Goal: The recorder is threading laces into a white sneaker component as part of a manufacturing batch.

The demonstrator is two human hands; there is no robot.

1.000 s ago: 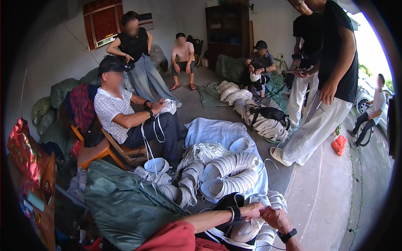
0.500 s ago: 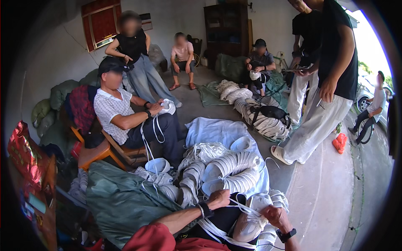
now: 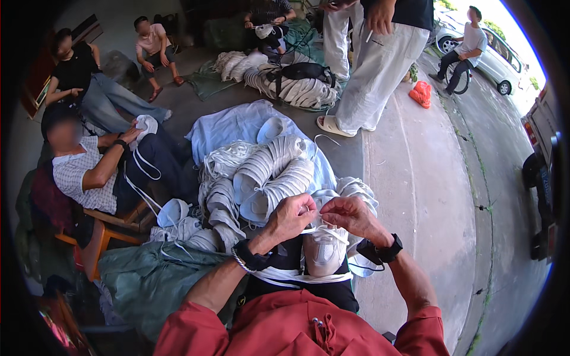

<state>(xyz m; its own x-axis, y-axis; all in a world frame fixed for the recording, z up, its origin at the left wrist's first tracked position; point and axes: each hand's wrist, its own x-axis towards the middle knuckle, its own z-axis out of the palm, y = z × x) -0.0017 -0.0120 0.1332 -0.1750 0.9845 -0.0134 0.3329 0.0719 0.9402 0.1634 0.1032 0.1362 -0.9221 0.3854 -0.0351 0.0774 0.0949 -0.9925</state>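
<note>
On my lap, between my thighs, rests a white shoe (image 3: 325,255) with its toe toward me. Over its upper part my left hand (image 3: 290,218) is closed, fingertips pinching a white shoelace (image 3: 309,229). Facing it, my right hand (image 3: 351,217) is also closed in a pinch on the lace, the two sets of fingertips close together; its grip is partly hidden. A bundle of loose white laces (image 3: 279,276) lies across my thighs. Just beyond my hands are stacked rows of white shoe uppers (image 3: 285,178).
A light blue cloth (image 3: 217,127) lies under the stacks. Green sacking (image 3: 148,276) is at my left, near a wooden chair (image 3: 107,240). A seated person (image 3: 89,166) there handles a white upper. Another person in white trousers (image 3: 380,77) stands ahead right.
My view has swung rightward and down. Both hands have come together over the shoe, which now points its toe toward me; earlier, my left hand was pulling the lace out to the left.
</note>
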